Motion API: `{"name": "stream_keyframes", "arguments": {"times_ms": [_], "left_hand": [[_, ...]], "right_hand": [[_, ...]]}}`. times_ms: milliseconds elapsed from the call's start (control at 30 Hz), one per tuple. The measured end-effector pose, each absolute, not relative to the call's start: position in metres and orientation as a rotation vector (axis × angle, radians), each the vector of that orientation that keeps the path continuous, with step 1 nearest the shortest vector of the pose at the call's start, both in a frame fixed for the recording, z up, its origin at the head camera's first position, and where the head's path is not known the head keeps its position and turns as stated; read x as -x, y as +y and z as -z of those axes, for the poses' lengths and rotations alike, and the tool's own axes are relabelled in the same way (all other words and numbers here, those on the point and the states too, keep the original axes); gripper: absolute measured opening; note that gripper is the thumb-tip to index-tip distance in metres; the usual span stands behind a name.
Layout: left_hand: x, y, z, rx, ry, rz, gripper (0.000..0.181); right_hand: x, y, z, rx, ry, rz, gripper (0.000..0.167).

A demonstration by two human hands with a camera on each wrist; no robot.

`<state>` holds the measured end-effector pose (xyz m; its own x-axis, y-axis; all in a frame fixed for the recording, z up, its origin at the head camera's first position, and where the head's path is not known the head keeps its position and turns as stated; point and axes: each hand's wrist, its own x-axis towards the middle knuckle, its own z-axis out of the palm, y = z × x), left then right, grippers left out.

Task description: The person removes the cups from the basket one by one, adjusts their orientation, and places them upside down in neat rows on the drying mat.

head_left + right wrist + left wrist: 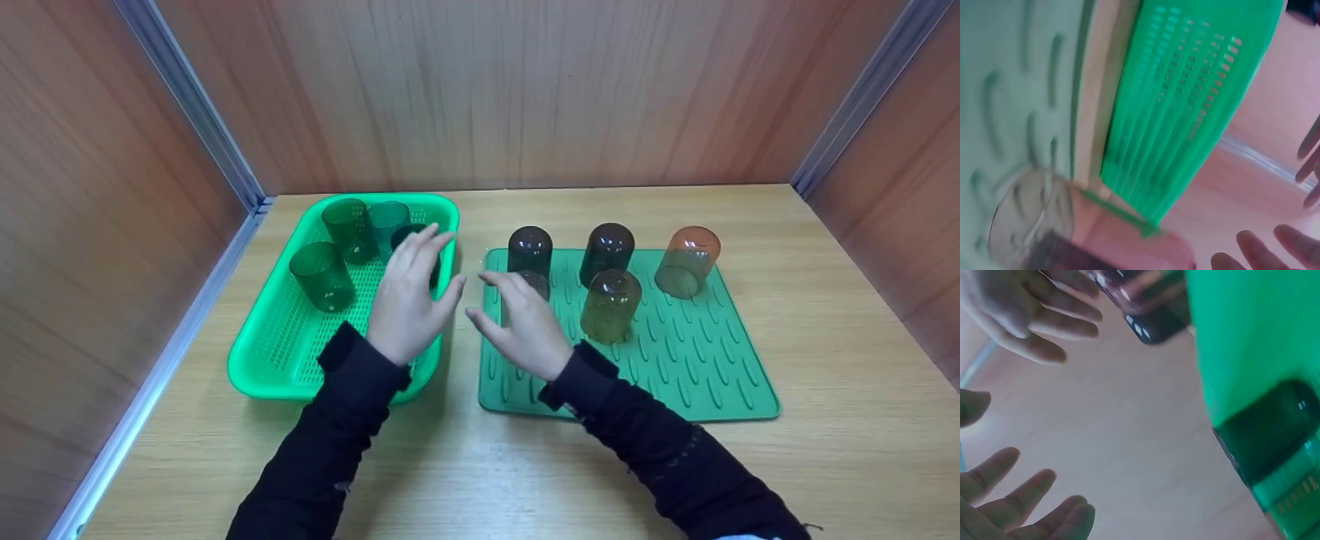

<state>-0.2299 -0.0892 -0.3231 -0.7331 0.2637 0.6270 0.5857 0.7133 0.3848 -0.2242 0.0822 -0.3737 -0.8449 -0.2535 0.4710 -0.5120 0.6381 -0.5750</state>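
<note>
In the head view, the left hand [409, 300] is hovering over the right side of the basket [244, 375] and the right hand [529, 330] over the mat [705, 390], fingers extended, thumbs apart, pinching nothing. At least four cups [322, 277] are resting in the basket; five overturned cups [611, 306] are standing on the mat, so the work is seemingly running about midway, its direction unclear. In the left wrist view, both hands' fingers are spreading, holding nothing. In the right wrist view, a pinkish cup [1134, 239] is standing near separated fingertips [1258, 250].

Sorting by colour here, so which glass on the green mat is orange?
The rightmost glass on the mat; the others there look dark, greyish or yellow-brown.
</note>
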Motion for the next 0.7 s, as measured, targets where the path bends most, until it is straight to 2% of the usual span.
{"name": "stream_keyframes", "arguments": {"times_ms": [200,333,433,533,700], "left_hand": [[0.255,-0.095,0.324,0.648,-2.456,0.621,0.068],[0.269,-0.097,0.328,0.615,-2.497,0.559,0.070],[0.280,-0.099,0.331,0.570,-2.538,0.537,0.070],[0.290,-0.102,0.336,0.512,-2.606,0.526,0.071],[0.305,-0.109,0.342,0.424,-2.767,0.472,0.070]], "right_hand": [[0.225,0.060,0.383,-0.524,-2.678,-1.140,0.065],[0.229,0.047,0.393,-0.426,-2.796,-1.244,0.084],[0.234,0.039,0.401,-0.368,-2.857,-1.324,0.092],[0.240,0.032,0.408,-0.376,-2.873,-1.385,0.089],[0.246,0.025,0.416,-0.451,-2.799,-1.528,0.076]]}}
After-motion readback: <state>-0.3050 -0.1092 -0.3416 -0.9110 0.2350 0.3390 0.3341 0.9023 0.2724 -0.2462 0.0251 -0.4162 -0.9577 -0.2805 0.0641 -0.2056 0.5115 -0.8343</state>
